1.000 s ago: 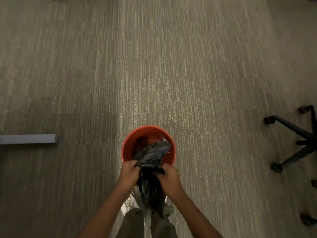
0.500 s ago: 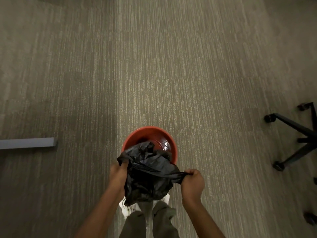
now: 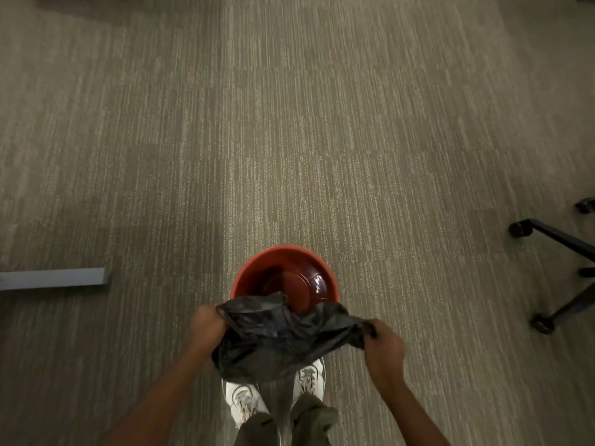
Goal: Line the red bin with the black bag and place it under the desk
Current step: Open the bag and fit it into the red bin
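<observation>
Carpeted floor (image 3: 289,123), red bin (image 3: 248,272) standing on it, unlined. Black bag (image 3: 277,342) stretched over bin's near rim. Left hand (image 3: 206,326) and right hand (image 3: 383,346) each have fingers clenched on a bag edge. Chair base (image 3: 560,239) right.

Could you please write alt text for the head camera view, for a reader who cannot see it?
Seen from above, a person's left hand and right hand stretch a crumpled black bag apart over the near edge of an unlined red bin on grey carpet. A chair base sits at right.
</observation>
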`<state>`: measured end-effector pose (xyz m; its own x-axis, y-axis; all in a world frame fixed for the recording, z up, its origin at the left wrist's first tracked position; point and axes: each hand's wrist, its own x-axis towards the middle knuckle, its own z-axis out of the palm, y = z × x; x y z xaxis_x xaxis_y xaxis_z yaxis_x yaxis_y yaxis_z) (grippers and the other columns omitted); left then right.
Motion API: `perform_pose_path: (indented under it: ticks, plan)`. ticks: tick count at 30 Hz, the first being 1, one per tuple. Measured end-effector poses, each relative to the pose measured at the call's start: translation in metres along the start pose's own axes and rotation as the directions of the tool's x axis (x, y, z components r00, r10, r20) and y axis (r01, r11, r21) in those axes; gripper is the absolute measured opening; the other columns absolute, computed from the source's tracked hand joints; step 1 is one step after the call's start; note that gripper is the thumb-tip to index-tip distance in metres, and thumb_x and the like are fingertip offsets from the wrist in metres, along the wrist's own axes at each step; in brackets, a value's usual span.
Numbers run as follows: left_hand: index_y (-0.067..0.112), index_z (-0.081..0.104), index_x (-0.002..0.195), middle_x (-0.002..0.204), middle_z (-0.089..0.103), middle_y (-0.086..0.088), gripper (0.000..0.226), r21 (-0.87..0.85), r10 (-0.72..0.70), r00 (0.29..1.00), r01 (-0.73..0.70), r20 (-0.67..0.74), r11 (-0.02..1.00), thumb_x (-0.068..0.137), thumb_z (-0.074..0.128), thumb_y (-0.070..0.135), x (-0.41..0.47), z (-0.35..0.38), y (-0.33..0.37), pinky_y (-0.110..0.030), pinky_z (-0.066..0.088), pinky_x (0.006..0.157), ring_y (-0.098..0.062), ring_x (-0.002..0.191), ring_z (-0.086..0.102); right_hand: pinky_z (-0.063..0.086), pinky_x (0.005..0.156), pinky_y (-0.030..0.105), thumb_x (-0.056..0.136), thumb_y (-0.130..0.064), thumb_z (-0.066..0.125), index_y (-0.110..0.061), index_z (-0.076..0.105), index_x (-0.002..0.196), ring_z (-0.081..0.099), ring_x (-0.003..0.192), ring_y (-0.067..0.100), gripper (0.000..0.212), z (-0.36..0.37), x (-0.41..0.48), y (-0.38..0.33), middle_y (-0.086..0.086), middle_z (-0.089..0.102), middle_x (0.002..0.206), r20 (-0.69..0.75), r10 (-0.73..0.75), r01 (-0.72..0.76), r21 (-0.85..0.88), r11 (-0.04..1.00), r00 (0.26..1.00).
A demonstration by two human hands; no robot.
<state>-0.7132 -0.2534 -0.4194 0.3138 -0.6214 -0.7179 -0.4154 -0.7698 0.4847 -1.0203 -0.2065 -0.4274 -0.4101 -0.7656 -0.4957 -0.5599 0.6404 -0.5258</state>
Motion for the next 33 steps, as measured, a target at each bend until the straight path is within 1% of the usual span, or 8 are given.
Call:
perform_pose_path:
  ticks: [4, 6, 9, 14, 20, 25, 28, 33]
  plan:
    - [0.005, 0.069, 0.090, 0.091, 0.070, -0.024, 0.027, 0.225, -0.031, 0.975, 0.081, -0.218, 0.971, 0.083, 0.053, 0.025, 0.033, 0.013, -0.001, -0.036, 0.042, 0.069, -0.041, 0.090, 0.065, 0.054, 0.082, 0.051, 0.087, -0.014, 0.053, 0.005, 0.068, 0.095, 0.065, 0.091, 0.041, 0.026, 0.011, 0.057, 0.002, 0.022, 0.068, 0.092, 0.005, 0.521, -0.510, 0.218, 0.832, 0.853]
    - [0.002, 0.066, 0.102, 0.101, 0.069, -0.026, 0.048, 0.303, -0.084, 0.960, 0.166, -0.267, 0.938, 0.085, 0.047, 0.043, 0.042, 0.020, -0.002, -0.038, 0.039, 0.071, -0.042, 0.095, 0.065, 0.049, 0.092, 0.050, 0.079, -0.022, 0.057, 0.002, 0.062, 0.109, 0.055, 0.108, 0.043, 0.039, 0.018, 0.070, -0.004, 0.026, 0.060, 0.116, -0.084, 0.493, -0.498, -0.244, 0.832, 0.866]
    - [0.008, 0.066, 0.102, 0.103, 0.070, -0.021, 0.064, 0.454, 0.002, 0.995, 0.045, -0.102, 0.890, 0.084, 0.039, 0.062, 0.049, 0.042, -0.003, -0.038, 0.043, 0.075, -0.037, 0.095, 0.066, 0.044, 0.099, 0.053, 0.063, -0.025, 0.069, -0.011, 0.043, 0.124, 0.043, 0.121, 0.035, 0.068, 0.047, 0.063, -0.024, 0.018, 0.044, 0.132, -0.020, -0.076, 0.059, -0.459, 0.887, 0.997]
    - [0.007, 0.060, 0.110, 0.114, 0.065, -0.020, 0.050, 0.553, 0.061, 0.990, -0.119, 0.124, 0.825, 0.095, 0.035, 0.047, 0.046, 0.068, -0.004, -0.043, 0.048, 0.089, -0.037, 0.105, 0.061, 0.039, 0.099, 0.042, 0.075, -0.049, 0.064, -0.018, 0.048, 0.124, 0.048, 0.115, 0.027, 0.059, 0.108, 0.044, -0.049, 0.006, 0.055, 0.125, 0.494, -0.547, 0.728, -0.328, 0.603, 0.676]
    - [0.012, 0.063, 0.092, 0.100, 0.068, -0.016, 0.034, 0.285, 0.024, 0.920, -0.146, 0.391, 0.947, 0.092, 0.042, 0.038, 0.056, 0.059, -0.007, -0.046, 0.049, 0.086, -0.031, 0.093, 0.064, 0.042, 0.076, 0.038, 0.097, -0.017, 0.041, -0.004, 0.055, 0.091, 0.055, 0.085, 0.030, 0.020, 0.106, 0.059, -0.032, 0.017, 0.060, 0.091, 0.204, -0.416, 0.426, -0.005, 0.905, 0.886]
    - [0.036, 0.072, 0.092, 0.103, 0.074, -0.002, 0.029, -0.061, 0.015, 0.814, 0.024, 0.580, 0.998, 0.074, 0.054, 0.050, 0.055, 0.065, -0.009, -0.043, 0.048, 0.097, -0.023, 0.103, 0.067, 0.044, 0.097, 0.043, 0.083, -0.056, 0.051, -0.006, 0.052, 0.117, 0.049, 0.112, 0.030, 0.061, 0.111, 0.028, -0.023, 0.016, 0.055, 0.122, 0.380, -0.556, 0.647, -0.174, 0.742, 0.739]
    - [0.044, 0.072, 0.094, 0.101, 0.076, 0.010, 0.028, -0.127, 0.054, 0.755, 0.040, 0.653, 0.991, 0.071, 0.057, 0.053, 0.053, 0.075, -0.008, -0.037, 0.046, 0.098, -0.021, 0.107, 0.065, 0.050, 0.091, 0.047, 0.085, -0.027, 0.057, -0.010, 0.063, 0.102, 0.055, 0.106, 0.033, 0.025, 0.118, 0.041, -0.032, 0.013, 0.063, 0.113, 0.231, -0.528, 0.577, -0.332, 0.746, 0.817]
    - [0.012, 0.072, 0.101, 0.104, 0.074, -0.014, 0.050, -0.060, 0.020, 0.766, 0.024, 0.643, 0.998, 0.076, 0.062, 0.054, 0.067, 0.044, -0.014, -0.047, 0.049, 0.095, -0.035, 0.101, 0.067, 0.045, 0.061, 0.041, 0.093, -0.005, 0.046, -0.010, 0.048, 0.089, 0.056, 0.066, 0.025, 0.006, 0.105, 0.051, -0.028, 0.013, 0.058, 0.074, 0.126, -0.304, 0.295, 0.085, 0.952, 0.944]
